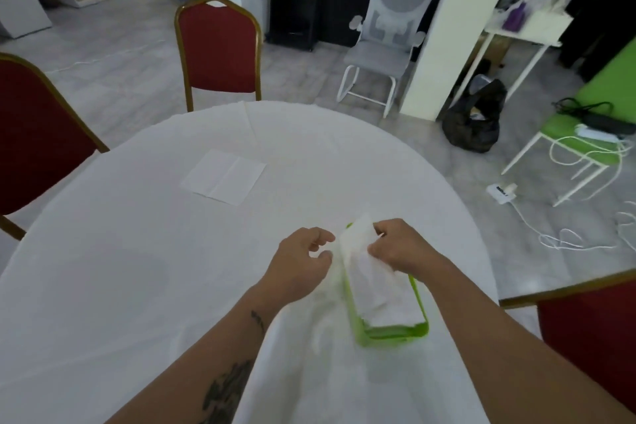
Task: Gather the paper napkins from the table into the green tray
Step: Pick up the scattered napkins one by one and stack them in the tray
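Note:
A green tray (395, 334) sits on the white round table (137, 268), near its right front. White paper napkins (375, 289) lie piled in it. My right hand (399, 246) pinches the far end of the top napkin over the tray's far rim. My left hand (299, 262) hovers just left of the tray, fingers curled and apart, touching or almost touching that napkin's left edge; I cannot tell if it grips it. One more napkin (223, 175) lies flat and unfolded on the table, farther away to the left.
Red chairs stand at the far side (218, 45), at the left (31, 134) and at the right front (592, 337). A grey office chair (389, 34), a black bag (475, 124) and white cables (564, 241) are on the floor beyond the table.

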The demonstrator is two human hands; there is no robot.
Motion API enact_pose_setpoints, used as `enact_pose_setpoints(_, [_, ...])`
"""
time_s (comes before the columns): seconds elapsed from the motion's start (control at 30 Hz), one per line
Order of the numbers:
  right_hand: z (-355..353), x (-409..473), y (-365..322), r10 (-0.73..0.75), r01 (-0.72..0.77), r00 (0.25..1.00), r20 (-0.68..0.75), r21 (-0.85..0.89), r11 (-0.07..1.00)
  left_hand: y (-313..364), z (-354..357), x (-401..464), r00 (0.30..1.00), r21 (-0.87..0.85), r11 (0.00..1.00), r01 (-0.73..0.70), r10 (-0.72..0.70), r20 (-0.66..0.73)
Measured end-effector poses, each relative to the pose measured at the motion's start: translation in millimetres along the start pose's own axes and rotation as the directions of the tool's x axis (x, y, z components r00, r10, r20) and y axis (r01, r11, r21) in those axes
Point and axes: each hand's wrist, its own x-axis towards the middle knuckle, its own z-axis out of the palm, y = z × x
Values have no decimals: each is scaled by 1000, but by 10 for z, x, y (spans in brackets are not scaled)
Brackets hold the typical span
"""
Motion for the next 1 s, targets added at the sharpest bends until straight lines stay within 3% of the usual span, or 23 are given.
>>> enact_pose_setpoints(0.23, [32,-195,513,47,-77,978,-202,-142,987,-1,478,-167,991,31,998,-48,44,126])
enact_pose_setpoints(0.3, [105,-255,591,-28,-61,954,-298,-286,956,-9,525,-185,987,80,993,-86,74,145])
enact_pose_setpoints(0.4, [195,-355,670,-261,36,885,-385,-502,864,-9,554,-198,981,146,980,-138,115,157])
enact_pose_setpoints(0.5, [281,-394,706,-387,161,886,-255,-612,774,-10,560,-203,981,172,974,-148,123,151])
enact_pose_setpoints(0.6, [388,-421,744,-385,207,915,-125,-673,710,-21,549,-200,984,183,975,-125,99,146])
enact_pose_setpoints(1.0, [448,-437,538,-389,263,912,-133,-540,799,-140,420,-266,996,30,998,53,-55,67])
